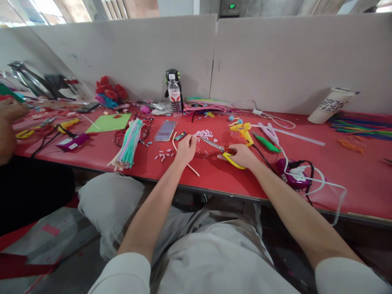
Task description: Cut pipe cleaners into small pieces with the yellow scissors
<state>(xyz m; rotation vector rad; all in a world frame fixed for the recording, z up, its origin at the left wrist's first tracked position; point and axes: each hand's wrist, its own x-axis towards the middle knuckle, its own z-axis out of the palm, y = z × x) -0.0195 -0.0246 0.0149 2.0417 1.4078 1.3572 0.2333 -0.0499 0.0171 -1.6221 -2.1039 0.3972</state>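
Observation:
My right hand (pixel 241 156) is closed round the handles of a pair of scissors (pixel 229 157), yellow and dark red, with the metal blades pointing left. The fingers of my left hand (pixel 186 149) are pinched together near the blade tips; what they hold is too small to make out. Just beyond lies a heap of short pink pieces (pixel 206 134). More pale pieces (pixel 163 154) are scattered left of my left hand. A long cream fuzzy stem (pixel 193 170) runs under that hand on the red table.
A bundle of pastel fuzzy stems (pixel 130 143), a phone (pixel 165 130) and a water bottle (pixel 174 96) stand or lie leftward. Rightward are a yellow glue gun (pixel 244 132), a green tool (pixel 267 143) and a purple power strip (pixel 295 175) with cables. Another person's arm (pixel 7 122) shows far left.

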